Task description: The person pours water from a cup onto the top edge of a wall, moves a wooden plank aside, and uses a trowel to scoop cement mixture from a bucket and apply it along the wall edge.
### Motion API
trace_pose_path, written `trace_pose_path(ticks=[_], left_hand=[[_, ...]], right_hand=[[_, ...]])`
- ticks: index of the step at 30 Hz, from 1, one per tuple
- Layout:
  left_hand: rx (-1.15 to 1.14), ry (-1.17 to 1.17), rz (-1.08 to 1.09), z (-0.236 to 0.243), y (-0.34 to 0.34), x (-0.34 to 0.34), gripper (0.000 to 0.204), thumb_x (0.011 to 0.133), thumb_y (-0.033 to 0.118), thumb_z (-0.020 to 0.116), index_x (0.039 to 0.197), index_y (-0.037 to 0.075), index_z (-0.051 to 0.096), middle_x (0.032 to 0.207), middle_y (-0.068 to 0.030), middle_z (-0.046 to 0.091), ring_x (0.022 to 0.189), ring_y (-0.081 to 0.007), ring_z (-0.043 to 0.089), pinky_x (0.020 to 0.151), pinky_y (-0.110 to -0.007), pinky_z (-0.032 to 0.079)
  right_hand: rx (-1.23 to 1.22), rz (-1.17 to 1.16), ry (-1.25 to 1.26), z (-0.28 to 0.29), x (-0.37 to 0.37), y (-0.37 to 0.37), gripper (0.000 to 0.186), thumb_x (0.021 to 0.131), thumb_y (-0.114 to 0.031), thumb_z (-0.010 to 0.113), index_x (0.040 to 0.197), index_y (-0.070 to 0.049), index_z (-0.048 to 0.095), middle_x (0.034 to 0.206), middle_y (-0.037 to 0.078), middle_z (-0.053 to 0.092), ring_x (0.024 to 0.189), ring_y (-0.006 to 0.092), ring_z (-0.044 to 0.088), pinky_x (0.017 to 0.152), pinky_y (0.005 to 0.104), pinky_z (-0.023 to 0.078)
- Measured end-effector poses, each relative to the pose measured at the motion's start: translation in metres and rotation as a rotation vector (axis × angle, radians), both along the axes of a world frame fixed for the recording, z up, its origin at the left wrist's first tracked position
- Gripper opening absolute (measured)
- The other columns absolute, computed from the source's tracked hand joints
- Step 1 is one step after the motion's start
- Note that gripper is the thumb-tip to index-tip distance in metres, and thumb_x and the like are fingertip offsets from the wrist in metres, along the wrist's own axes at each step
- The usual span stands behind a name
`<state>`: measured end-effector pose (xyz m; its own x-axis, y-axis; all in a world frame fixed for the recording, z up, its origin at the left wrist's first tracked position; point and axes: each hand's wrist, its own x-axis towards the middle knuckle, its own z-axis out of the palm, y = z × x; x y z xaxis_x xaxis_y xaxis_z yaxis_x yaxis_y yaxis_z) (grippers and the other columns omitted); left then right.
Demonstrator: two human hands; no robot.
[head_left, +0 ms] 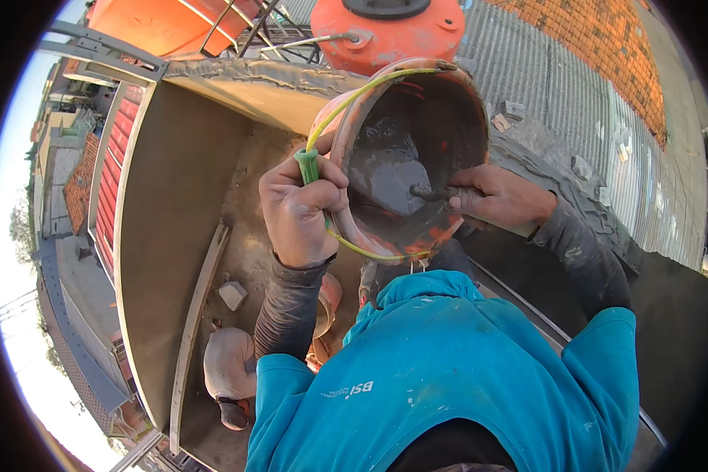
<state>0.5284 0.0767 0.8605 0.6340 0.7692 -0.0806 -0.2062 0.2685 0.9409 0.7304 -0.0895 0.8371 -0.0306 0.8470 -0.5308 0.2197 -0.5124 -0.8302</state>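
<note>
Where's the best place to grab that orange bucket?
Probably the green grip on the yellow wire handle, from the left side. The bucket is tilted with grey mortar inside, and the left hand already holds it there. The right hand works a tool inside.

Bright daylight, sharp centre, fisheye-bent dark rim

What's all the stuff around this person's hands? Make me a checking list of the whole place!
Surface: grey rendered ledge, rough and dusty.
Job's things: orange bucket tilted, wet grey mortar inside; trowel in it.
Clutter: small block, wooden plank on the ledge.
Grippers: left hand grips the bucket's green handle; right hand holds the trowel.
Cables: nothing seen.
Surroundings: orange tank, corrugated roof, street far below.
</note>
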Motion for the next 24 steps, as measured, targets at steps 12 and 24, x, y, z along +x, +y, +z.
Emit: trace_pose_path(ticks=[12, 24], left_hand=[[-0.029, -0.077, -0.529, 0.033, -0.095, 0.220, 0.017, 0.053, -0.009, 0.044, 0.066, -0.009, 0.055, 0.098, -0.0196, 0.061, 0.052, -0.0128, 0.046, 0.047, -0.020, 0.035], [-0.001, -0.180, -1.018, -0.016, -0.260, 0.461, 0.018, 0.054, -0.012, 0.045, 0.066, -0.006, 0.056, 0.100, -0.0168, 0.061, 0.075, -0.0182, 0.053, 0.064, -0.023, 0.042]], right_hand=[[0.061, -0.597, -0.781, 0.046, 0.072, -0.221, 0.036, 0.085, -0.026, 0.055, 0.099, 0.007, 0.055, 0.082, 0.024, 0.061, 0.079, 0.0423, 0.057, 0.073, 0.0447, 0.046], [-0.560, -0.735, -1.828, -0.057, 0.205, -0.296, 0.022, 0.071, -0.017, 0.067, 0.083, 0.001, 0.065, 0.079, 0.012, 0.059, 0.074, 0.0274, 0.061, 0.053, 0.0392, 0.049]])
